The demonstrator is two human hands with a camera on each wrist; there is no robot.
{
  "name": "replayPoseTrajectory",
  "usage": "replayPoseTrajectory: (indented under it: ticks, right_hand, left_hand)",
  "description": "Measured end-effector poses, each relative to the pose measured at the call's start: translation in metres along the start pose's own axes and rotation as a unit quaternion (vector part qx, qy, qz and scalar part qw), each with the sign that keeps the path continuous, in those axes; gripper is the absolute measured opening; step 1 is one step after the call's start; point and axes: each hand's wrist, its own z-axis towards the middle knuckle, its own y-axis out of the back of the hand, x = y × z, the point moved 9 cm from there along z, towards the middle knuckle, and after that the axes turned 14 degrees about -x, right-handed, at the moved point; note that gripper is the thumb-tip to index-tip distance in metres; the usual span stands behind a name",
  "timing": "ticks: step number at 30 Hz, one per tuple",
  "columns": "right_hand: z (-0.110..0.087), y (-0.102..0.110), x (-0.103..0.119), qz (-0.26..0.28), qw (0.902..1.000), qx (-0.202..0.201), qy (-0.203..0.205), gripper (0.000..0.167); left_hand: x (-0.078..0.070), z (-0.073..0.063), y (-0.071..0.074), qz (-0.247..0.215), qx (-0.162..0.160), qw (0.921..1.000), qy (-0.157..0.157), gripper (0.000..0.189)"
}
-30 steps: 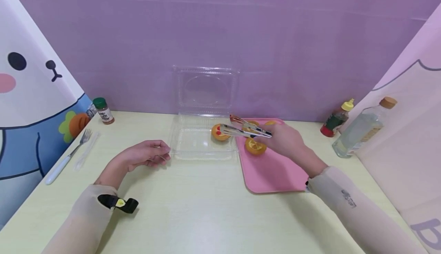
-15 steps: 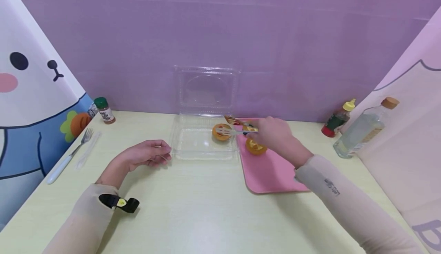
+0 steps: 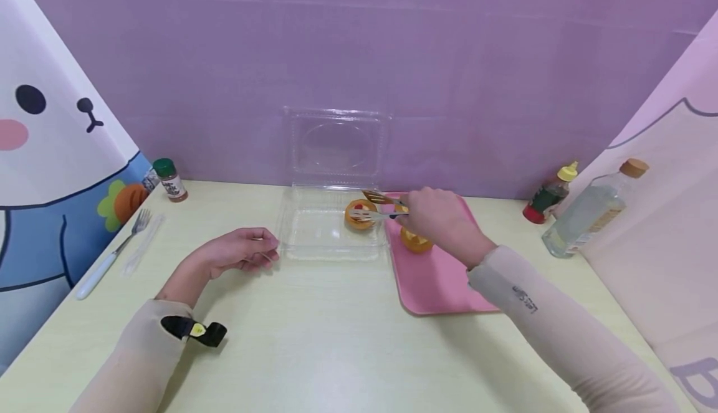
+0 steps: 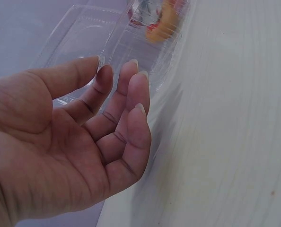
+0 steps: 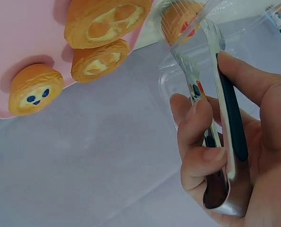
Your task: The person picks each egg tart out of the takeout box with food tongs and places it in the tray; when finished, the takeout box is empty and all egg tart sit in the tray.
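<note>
In the head view my right hand (image 3: pixel 434 217) grips metal tongs (image 3: pixel 378 215) over the right side of a clear plastic box (image 3: pixel 305 252). The tongs' tips stand apart, one overlapping a round egg tart (image 3: pixel 358 225) with red marks inside the box. The tart also shows through the plastic in the right wrist view. My left hand (image 3: pixel 238 251) stays at the box's left front corner. Its thumb and index fingertip pinch at the rim, while the other fingers (image 4: pixel 138 90) curve loosely.
Right of the box lies a pink tray (image 3: pixel 437 288) with several tarts, one (image 5: pixel 35 90) with a blue face. A sauce bottle (image 3: pixel 550 195) and glass bottle (image 3: pixel 594 207) stand right. At left are a spice jar (image 3: pixel 170 180), a fork (image 3: pixel 114 254) and wrapped plastic cutlery (image 3: pixel 143 245).
My right hand has moved left with the tongs, from over the tray toward the box. The tart has tipped to face up more. My left hand has stayed put.
</note>
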Motion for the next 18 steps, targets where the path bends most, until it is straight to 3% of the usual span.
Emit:
replayPoseTrajectory:
  ticks: [11,18]
  right_hand:
    - [0.005,-0.014,0.006,0.035,0.9981,0.05,-0.009,0.027]
    - [0.008,-0.016,0.004,0.043,0.9989,0.021,-0.005,0.02]
  left_hand:
    - [0.001,0.0,0.0,-0.001,0.0,1.0,0.004,0.03]
    - [0.0,0.0,0.0,-0.002,0.002,1.0,0.0,0.031]
